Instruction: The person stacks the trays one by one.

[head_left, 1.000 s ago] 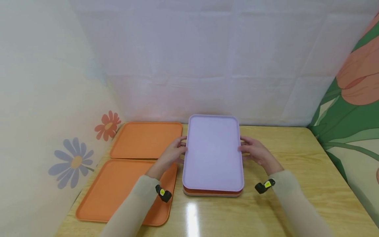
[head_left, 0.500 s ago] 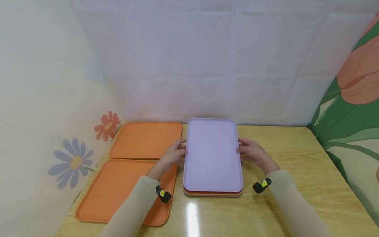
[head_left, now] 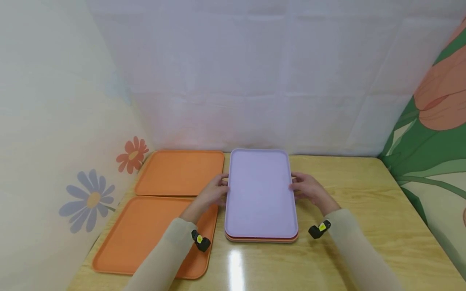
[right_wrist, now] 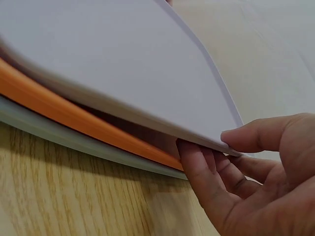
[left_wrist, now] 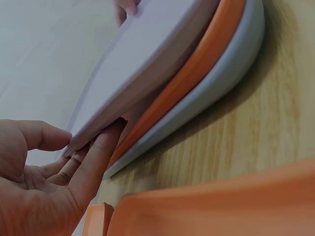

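A lavender tray [head_left: 260, 194] lies at the top of a stack in the middle of the table, its far end tilted up. Beneath it the left wrist view shows an orange tray [left_wrist: 197, 66] and a pale grey tray [left_wrist: 241, 64] under that. My left hand [head_left: 212, 192] pinches the lavender tray's left edge, thumb on the rim and fingers underneath. On the opposite edge my right hand [head_left: 309, 189] grips it likewise. In the right wrist view a narrow gap parts the lavender tray from the orange one below.
Two more orange trays lie at the left of the wooden table [head_left: 356, 202]: a far one [head_left: 182, 171] and a near one [head_left: 145, 230], partly under the left forearm. A white cloth [head_left: 255, 72] hangs along the back; flower-patterned sheets stand at both sides.
The lavender tray's far end has come down and its near edge sits closer over the stack. Both hands have moved slightly down with it, the right one also a little to the left.
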`<control>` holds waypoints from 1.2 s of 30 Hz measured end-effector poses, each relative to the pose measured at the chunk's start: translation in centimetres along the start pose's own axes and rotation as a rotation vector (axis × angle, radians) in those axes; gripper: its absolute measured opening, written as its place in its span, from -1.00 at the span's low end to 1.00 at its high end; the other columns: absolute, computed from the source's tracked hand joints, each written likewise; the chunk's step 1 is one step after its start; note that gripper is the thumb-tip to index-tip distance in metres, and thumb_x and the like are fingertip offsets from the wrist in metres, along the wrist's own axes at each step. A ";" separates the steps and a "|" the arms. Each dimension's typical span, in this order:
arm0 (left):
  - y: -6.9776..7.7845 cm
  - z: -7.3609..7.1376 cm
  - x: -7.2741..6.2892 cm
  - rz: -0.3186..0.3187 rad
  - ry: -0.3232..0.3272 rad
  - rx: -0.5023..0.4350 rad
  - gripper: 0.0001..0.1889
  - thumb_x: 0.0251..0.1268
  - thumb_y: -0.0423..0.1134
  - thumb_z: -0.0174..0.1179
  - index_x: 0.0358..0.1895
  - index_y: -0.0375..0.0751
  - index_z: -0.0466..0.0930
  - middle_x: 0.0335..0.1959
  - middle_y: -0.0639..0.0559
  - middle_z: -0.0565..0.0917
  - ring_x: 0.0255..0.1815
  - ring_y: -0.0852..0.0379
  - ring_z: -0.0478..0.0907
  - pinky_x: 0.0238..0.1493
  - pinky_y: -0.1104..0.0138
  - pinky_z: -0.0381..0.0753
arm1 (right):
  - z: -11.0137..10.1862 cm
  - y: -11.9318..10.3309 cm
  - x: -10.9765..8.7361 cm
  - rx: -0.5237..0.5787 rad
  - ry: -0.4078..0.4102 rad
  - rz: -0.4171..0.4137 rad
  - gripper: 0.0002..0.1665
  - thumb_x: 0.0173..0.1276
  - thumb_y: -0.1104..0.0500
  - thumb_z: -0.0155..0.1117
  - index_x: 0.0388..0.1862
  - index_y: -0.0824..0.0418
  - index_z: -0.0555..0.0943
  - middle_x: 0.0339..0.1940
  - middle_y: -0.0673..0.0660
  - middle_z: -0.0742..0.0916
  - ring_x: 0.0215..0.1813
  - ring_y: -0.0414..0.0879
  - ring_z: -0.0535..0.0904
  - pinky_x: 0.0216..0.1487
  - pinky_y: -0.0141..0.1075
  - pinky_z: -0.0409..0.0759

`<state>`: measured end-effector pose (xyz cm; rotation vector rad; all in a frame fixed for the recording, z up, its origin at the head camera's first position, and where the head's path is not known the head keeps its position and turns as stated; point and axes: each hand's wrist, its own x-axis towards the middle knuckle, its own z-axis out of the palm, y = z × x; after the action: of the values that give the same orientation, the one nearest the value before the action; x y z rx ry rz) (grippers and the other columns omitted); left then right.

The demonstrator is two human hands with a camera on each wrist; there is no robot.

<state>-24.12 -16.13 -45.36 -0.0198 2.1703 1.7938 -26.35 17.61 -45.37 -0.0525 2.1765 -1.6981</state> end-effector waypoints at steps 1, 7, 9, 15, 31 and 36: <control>0.0 0.0 0.0 -0.003 0.003 0.002 -0.38 0.45 -0.42 0.01 0.54 -0.27 0.12 0.15 -0.31 0.42 -0.13 -0.06 0.56 -0.30 0.05 0.75 | 0.1 0.0 0.0 -0.003 0.008 0.004 -0.22 0.38 0.43 0.15 0.56 0.44 0.16 0.13 0.39 0.58 -0.04 -0.02 0.60 -0.02 -0.05 0.72; 0.0 0.0 0.2 -0.011 0.009 0.036 -0.37 0.43 -0.43 0.02 0.54 -0.27 0.13 0.16 -0.32 0.43 -0.11 -0.06 0.55 -0.34 0.08 0.74 | 0.3 0.1 0.1 -0.027 0.027 0.008 -0.22 0.36 0.44 0.14 0.55 0.44 0.19 0.10 0.38 0.58 -0.02 0.02 0.60 0.02 0.00 0.71; 0.1 0.0 0.2 -0.014 0.012 0.051 -0.37 0.42 -0.43 0.02 0.54 -0.28 0.13 0.16 -0.32 0.44 -0.10 -0.06 0.55 -0.35 0.07 0.74 | 0.3 0.1 0.2 -0.044 0.033 0.011 -0.22 0.35 0.43 0.15 0.54 0.44 0.20 0.08 0.37 0.58 -0.02 0.03 0.60 0.03 0.01 0.71; 0.2 0.2 0.3 -0.009 0.009 0.098 -0.36 0.38 -0.48 0.03 0.52 -0.35 0.15 0.13 -0.34 0.43 -0.06 -0.09 0.53 -0.30 -0.02 0.76 | 0.4 0.1 0.4 -0.106 0.055 0.022 -0.23 0.35 0.43 0.16 0.53 0.46 0.22 -0.02 0.32 0.59 -0.08 0.02 0.61 -0.02 -0.03 0.73; -0.1 0.2 0.9 -0.015 0.001 0.224 -0.35 0.28 -0.55 0.05 0.48 -0.45 0.21 0.05 -0.32 0.47 -0.31 -0.01 0.55 -0.37 0.07 0.77 | 1.2 -0.2 0.2 -0.310 0.104 0.012 -0.29 0.31 0.39 0.16 0.44 0.54 0.30 -0.10 0.34 0.61 -0.22 0.04 0.67 -0.22 -0.12 0.74; 0.0 0.5 0.7 -0.035 -0.004 0.274 -0.36 0.27 -0.56 0.03 0.46 -0.51 0.22 0.06 -0.36 0.49 -0.30 -0.04 0.60 -0.31 0.07 0.77 | 1.5 -0.1 0.3 -0.356 0.134 0.025 -0.31 0.33 0.36 0.19 0.45 0.49 0.34 -0.10 0.33 0.63 -0.28 0.01 0.66 -0.28 -0.17 0.73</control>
<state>-24.71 -15.50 -45.58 0.0093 2.3779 1.4624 -26.13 16.11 -45.63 -0.0060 2.5439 -1.3161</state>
